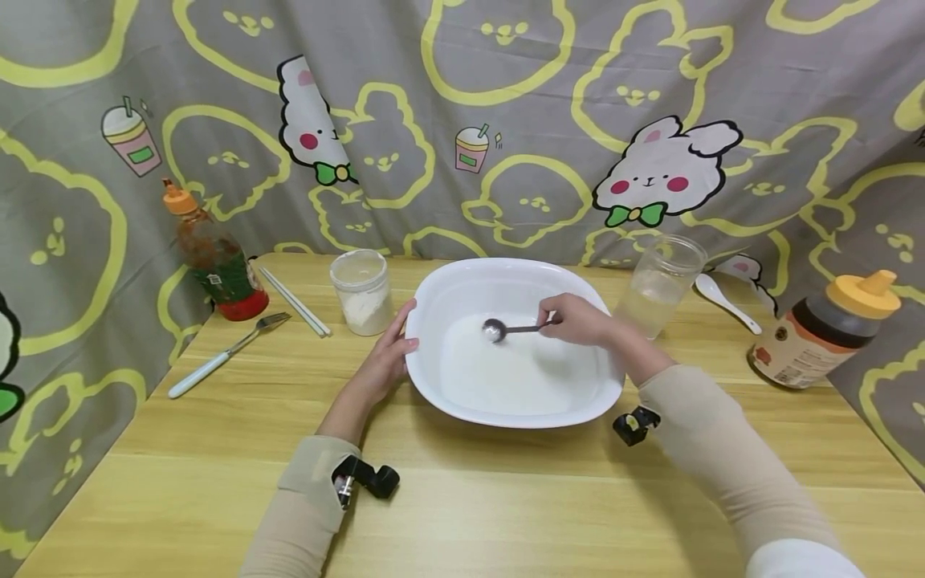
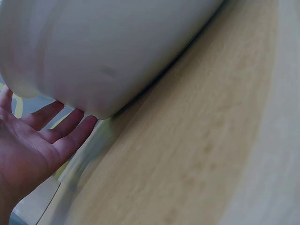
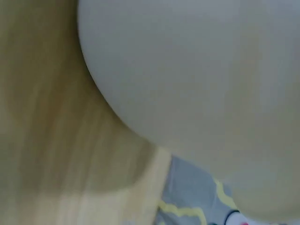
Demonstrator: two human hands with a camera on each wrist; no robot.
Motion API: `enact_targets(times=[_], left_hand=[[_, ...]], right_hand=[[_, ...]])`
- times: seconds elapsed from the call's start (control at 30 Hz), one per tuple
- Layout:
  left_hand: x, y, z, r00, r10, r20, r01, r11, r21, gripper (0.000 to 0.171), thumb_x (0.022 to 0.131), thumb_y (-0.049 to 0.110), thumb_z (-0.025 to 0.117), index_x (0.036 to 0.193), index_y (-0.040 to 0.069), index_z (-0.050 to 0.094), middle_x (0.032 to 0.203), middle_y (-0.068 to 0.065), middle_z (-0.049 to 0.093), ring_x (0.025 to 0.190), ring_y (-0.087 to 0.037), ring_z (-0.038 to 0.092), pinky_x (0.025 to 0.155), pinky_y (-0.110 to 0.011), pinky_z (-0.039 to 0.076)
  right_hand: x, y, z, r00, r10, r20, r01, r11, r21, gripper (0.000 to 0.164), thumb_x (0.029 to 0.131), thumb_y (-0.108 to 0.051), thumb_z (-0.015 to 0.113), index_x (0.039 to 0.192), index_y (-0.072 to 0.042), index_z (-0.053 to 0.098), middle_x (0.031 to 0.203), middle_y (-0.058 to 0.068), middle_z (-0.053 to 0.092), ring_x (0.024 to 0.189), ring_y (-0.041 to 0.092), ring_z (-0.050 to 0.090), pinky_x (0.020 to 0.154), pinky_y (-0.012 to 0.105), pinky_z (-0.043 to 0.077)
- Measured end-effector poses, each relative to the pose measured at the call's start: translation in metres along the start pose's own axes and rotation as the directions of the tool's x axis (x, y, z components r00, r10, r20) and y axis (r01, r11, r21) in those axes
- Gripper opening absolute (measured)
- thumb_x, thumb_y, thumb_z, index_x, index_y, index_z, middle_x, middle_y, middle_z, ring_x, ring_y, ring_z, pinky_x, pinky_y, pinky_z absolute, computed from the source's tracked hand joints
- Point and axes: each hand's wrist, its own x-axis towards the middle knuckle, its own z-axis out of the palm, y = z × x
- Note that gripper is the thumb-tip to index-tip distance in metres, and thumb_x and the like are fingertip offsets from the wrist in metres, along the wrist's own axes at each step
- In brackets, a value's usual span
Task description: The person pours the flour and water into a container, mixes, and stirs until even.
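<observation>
A white oval basin [image 1: 516,409] stands mid-table. At its left side rests my left hand [image 1: 385,359], with the thumb at the rim. The left wrist view shows the fingers of this hand [image 2: 37,145] fairly straight, tips against the basin's outer wall [image 2: 108,56]. My right hand [image 1: 578,319] reaches over the right rim and pinches the handle of a small metal spoon [image 1: 495,330], whose round bowl is low inside the basin. In the right wrist view, only the basin's outer wall [image 3: 178,84] shows; the hand itself is hidden.
Left of the basin are a jar of white powder [image 1: 364,301], chopsticks [image 1: 296,303], a fork [image 1: 227,355] and a red sauce bottle [image 1: 224,265]. On the right stand a clear cup of liquid [image 1: 654,297], a white spoon [image 1: 726,303] and a dark yellow-capped bottle [image 1: 817,337]. A patterned curtain [image 1: 405,201] hangs behind.
</observation>
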Motion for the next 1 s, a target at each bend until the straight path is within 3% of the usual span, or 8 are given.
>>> enact_targets(times=[0.17, 0.27, 0.33, 0.43, 0.57, 0.7, 0.83, 1.0], left_hand=[[0.0, 0.001, 0.0, 1.0, -0.002, 0.005, 0.002, 1.0, 0.007, 0.068, 0.079, 0.013, 0.046, 0.139, 0.026, 0.015, 0.135, -0.018, 0.025, 0.112, -0.045, 0.03, 0.074, -0.039, 0.045], [0.0, 0.001, 0.001, 1.0, 0.006, 0.015, -0.006, 1.0, 0.012, 0.068, 0.08, 0.013, 0.046, 0.139, 0.025, 0.015, 0.134, -0.02, 0.025, 0.111, -0.045, 0.031, 0.074, -0.039, 0.045], [0.0, 0.001, 0.001, 1.0, 0.009, 0.016, -0.009, 1.0, 0.013, 0.068, 0.08, 0.012, 0.046, 0.139, 0.025, 0.015, 0.134, -0.02, 0.025, 0.111, -0.045, 0.031, 0.074, -0.039, 0.044], [0.0, 0.001, 0.0, 1.0, 0.01, 0.012, -0.011, 1.0, 0.019, 0.067, 0.08, 0.012, 0.045, 0.139, 0.025, 0.015, 0.134, -0.02, 0.026, 0.11, -0.045, 0.032, 0.074, -0.04, 0.044], [0.0, 0.0, -0.001, 1.0, 0.009, 0.009, -0.01, 1.0, 0.025, 0.067, 0.08, 0.012, 0.045, 0.139, 0.026, 0.015, 0.134, -0.019, 0.026, 0.11, -0.044, 0.033, 0.074, -0.04, 0.045], [-0.001, 0.0, -0.002, 1.0, 0.006, 0.002, -0.006, 1.0, 0.019, 0.067, 0.08, 0.013, 0.046, 0.139, 0.026, 0.016, 0.134, -0.018, 0.026, 0.11, -0.045, 0.032, 0.073, -0.039, 0.045], [-0.001, 0.001, -0.002, 1.0, 0.012, 0.002, -0.012, 1.0, 0.01, 0.067, 0.08, 0.012, 0.045, 0.139, 0.025, 0.016, 0.134, -0.018, 0.026, 0.11, -0.045, 0.031, 0.073, -0.038, 0.045], [-0.001, 0.001, -0.001, 1.0, 0.009, 0.01, -0.009, 1.0, 0.015, 0.067, 0.08, 0.012, 0.045, 0.139, 0.026, 0.016, 0.134, -0.018, 0.026, 0.11, -0.045, 0.032, 0.073, -0.039, 0.045]], right_hand=[[0.0, -0.006, 0.013, 0.992, -0.024, 0.125, 0.0, 0.982, 0.19, 0.005, 0.079, -0.003, 0.057, 0.081, 0.002, 0.058, 0.07, 0.014, 0.059, 0.053, 0.01, 0.045, 0.051, 0.023, 0.036], [-0.007, -0.01, 0.006, 0.978, -0.049, 0.203, 0.012, 0.984, 0.18, 0.002, 0.078, 0.0, 0.056, 0.077, 0.0, 0.057, 0.071, 0.011, 0.059, 0.053, 0.01, 0.046, 0.051, 0.023, 0.037], [-0.013, -0.011, -0.002, 0.973, -0.051, 0.223, 0.024, 0.993, 0.119, 0.006, 0.077, 0.001, 0.056, 0.073, -0.003, 0.056, 0.07, 0.005, 0.058, 0.053, 0.01, 0.045, 0.051, 0.023, 0.036], [-0.02, -0.01, -0.018, 0.978, -0.024, 0.209, 0.024, 1.0, 0.005, 0.011, 0.074, 0.003, 0.055, 0.069, -0.007, 0.056, 0.068, -0.001, 0.055, 0.055, 0.011, 0.045, 0.053, 0.025, 0.036], [-0.024, -0.004, -0.035, 0.991, 0.04, 0.13, -0.022, 0.99, -0.139, 0.012, 0.071, 0.002, 0.056, 0.066, -0.008, 0.055, 0.066, -0.002, 0.053, 0.057, 0.013, 0.044, 0.053, 0.026, 0.035], [-0.016, 0.002, -0.035, 0.995, 0.095, 0.04, -0.086, 0.979, -0.186, 0.01, 0.071, 0.001, 0.057, 0.066, -0.008, 0.055, 0.065, 0.0, 0.053, 0.06, 0.016, 0.045, 0.055, 0.028, 0.036], [-0.001, 0.002, -0.017, 0.995, 0.098, -0.019, -0.099, 0.992, -0.076, 0.005, 0.073, -0.001, 0.058, 0.07, -0.005, 0.057, 0.067, 0.003, 0.057, 0.062, 0.016, 0.049, 0.057, 0.028, 0.038], [0.01, -0.005, 0.006, 0.993, 0.094, 0.067, -0.104, 0.98, 0.17, 0.005, 0.078, -0.001, 0.056, 0.08, 0.003, 0.059, 0.073, 0.013, 0.059, 0.058, 0.014, 0.048, 0.054, 0.026, 0.038]])
